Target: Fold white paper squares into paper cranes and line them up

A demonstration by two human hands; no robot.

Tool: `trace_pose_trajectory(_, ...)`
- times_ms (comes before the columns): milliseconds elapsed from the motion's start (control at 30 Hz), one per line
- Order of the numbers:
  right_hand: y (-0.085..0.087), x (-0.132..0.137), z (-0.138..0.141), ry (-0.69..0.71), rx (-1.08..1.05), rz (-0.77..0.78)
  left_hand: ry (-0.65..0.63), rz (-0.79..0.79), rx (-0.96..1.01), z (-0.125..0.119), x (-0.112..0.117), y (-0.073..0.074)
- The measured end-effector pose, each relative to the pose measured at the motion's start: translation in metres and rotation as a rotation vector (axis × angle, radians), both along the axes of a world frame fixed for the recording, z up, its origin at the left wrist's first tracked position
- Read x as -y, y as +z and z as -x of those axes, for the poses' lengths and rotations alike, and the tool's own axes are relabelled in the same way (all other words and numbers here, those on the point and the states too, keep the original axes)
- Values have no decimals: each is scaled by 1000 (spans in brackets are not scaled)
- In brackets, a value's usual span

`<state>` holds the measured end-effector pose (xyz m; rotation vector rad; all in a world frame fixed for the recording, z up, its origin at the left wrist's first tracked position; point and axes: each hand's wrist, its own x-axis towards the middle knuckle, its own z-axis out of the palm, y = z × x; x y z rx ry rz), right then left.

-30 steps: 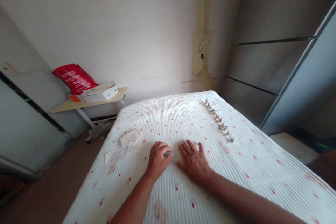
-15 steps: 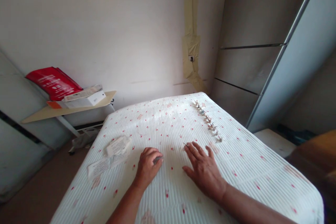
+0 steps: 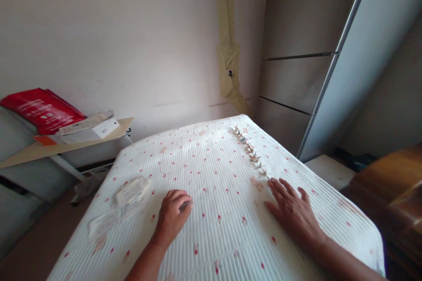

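My left hand rests low over the spotted mattress cover, its fingers curled round a small dark grey object whose kind I cannot make out. To the right, my right hand lies palm down with fingers outstretched and apart. Its fingertips meet the near end of a line of small, pointed, folded-looking pieces, pale and brownish. A thin tip shows at those fingertips; whether it belongs to a piece under them is hidden.
Crumpled clear packets with printed text lie left on the white quilted cover. Beyond the left edge, a small table holds a red bag and a white box. A grey cabinet stands at the right back.
My right hand has moved right, from the middle of the cover to the near end of the row. The left hand keeps its grip on the grey object. The view has turned slightly right.
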<state>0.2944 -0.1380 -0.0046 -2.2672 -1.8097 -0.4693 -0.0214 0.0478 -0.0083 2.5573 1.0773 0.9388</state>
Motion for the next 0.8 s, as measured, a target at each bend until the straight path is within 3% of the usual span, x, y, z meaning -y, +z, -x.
trace_pose_trajectory(800,10,-6,5,-47,-53,77,-26,-2,-31,1,1,1)
